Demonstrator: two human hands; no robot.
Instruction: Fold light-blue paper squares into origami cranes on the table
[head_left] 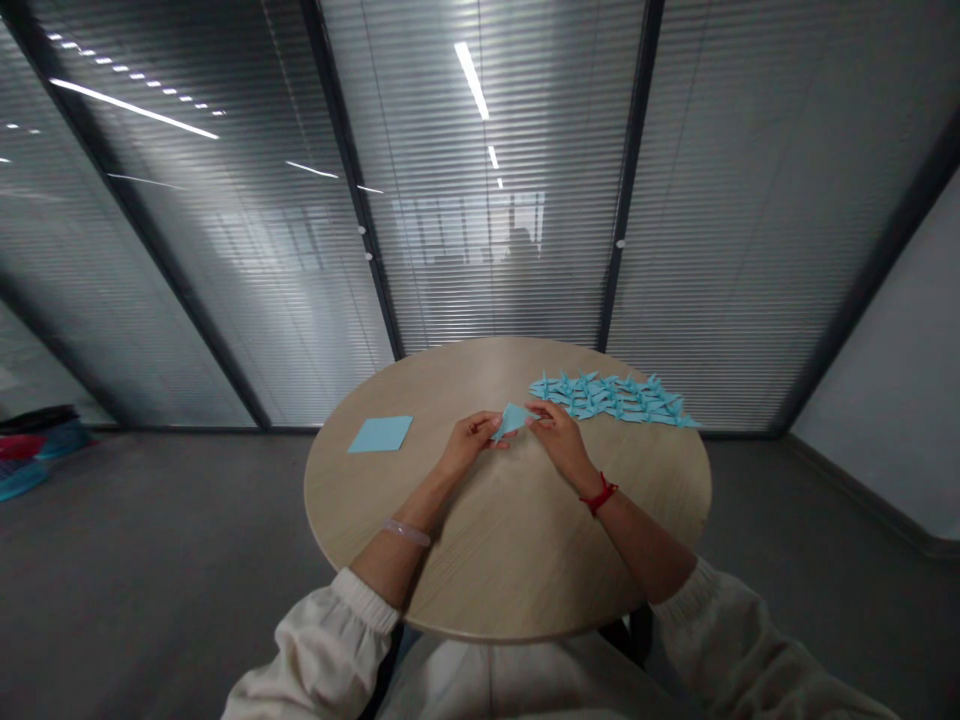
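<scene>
Between my two hands, over the middle of the table, is a small folded piece of blue paper (511,420). My left hand (474,438) pinches its left side, and my right hand (553,430) grips the right side with thumb and fingers. The paper looks like a pointed, roughly triangular shape; its finer folds are too small to make out. Just beyond my right hand lie several folded blue paper cranes (619,397), set close together in rows. Left of my left hand, flat on the wood, rests blue square paper (380,434); whether it is one sheet or a stack I cannot tell.
The round wooden table (510,560) has its near edge at my lap. Glass panels with blinds (495,290) stand behind it. A white wall (892,400) is on the right. Bins (52,435) stand on the floor at the far left.
</scene>
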